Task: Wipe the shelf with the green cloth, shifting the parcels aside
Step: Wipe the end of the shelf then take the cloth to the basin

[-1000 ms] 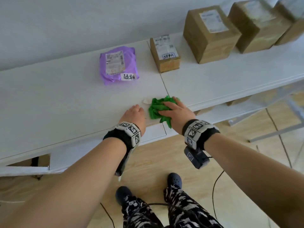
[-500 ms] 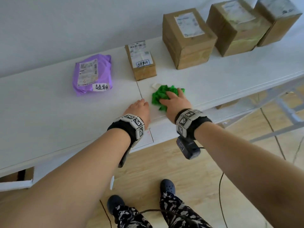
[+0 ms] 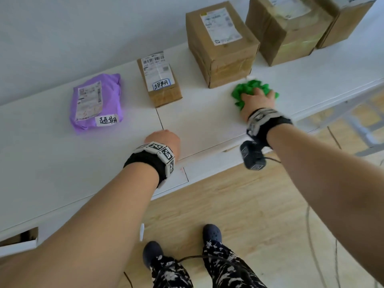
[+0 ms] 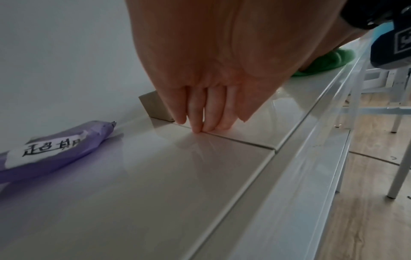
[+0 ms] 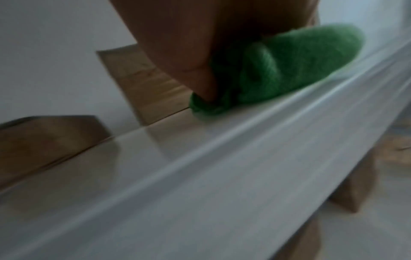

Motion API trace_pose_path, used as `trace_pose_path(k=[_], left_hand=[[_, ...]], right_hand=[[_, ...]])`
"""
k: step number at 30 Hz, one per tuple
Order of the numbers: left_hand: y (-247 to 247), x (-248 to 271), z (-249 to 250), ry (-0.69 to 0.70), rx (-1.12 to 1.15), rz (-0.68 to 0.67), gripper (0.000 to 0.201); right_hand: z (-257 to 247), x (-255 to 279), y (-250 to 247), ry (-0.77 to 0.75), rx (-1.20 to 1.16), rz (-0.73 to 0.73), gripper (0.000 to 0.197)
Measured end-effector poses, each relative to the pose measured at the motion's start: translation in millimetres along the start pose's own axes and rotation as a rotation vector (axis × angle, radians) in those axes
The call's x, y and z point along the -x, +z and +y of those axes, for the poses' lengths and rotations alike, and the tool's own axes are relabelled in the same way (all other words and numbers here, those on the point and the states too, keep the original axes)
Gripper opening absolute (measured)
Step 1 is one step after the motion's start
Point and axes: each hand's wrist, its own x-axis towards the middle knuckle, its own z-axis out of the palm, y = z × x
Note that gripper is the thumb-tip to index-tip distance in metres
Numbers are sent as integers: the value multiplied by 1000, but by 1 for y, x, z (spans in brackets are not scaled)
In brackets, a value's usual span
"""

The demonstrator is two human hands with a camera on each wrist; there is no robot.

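Note:
On the white shelf my right hand grips the bunched green cloth and presses it down just in front of a large cardboard box. The cloth fills the blurred right wrist view under my palm. My left hand rests on the shelf at the seam between two boards, its straight fingertips touching the surface. A purple mailer bag and a small brown box lie behind the left hand.
Two more cardboard boxes stand along the wall at the far right. The shelf's front edge runs below my wrists, with wooden floor and a white metal frame beyond it.
My right hand has swept the green cloth to the right along the shelf, from beside the left hand to in front of the large box. The left hand has stayed put.

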Motion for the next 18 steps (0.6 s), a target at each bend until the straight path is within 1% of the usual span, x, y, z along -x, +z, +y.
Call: trace_pose_path(k=[3,5,6,8,9,10,11,12,15,16,17,18], left_hand=[[1,-2,-2,-30,28,-16,44],[1,0,-3,-30,50,-22,46],[1,1,-4,-17,45,-24,45],[0,2,-6,3,28,-22,45],[0,2,-6,0,14,-21,46],[-1,2,-6,5,-9,-18,46],[-1,2,-5,16,-34,-12,44],[-2,2,-5,32,-51,-4,43],[0,0,-4,56,-84,18,43],[1,0,-4,55,-87,21,44],[3,-1,-5,56,-88,22,45],[3,-3,-6,60,-86,30,45]], right_hand=[[-51,44,21,-267,23,7,55],[-66,77,34,-387,-4,-7,60],[-67,90,39,-445,-4,-11,62],[-52,102,46,-565,18,-24,58],[-40,103,45,-598,30,-37,55],[-26,100,43,-590,38,-44,54],[-11,94,40,-538,33,-34,53],[5,87,35,-435,7,-10,53],[41,67,17,-35,-115,59,55],[43,64,15,67,-133,63,55],[38,64,15,137,-136,64,54],[27,66,17,167,-132,70,53]])
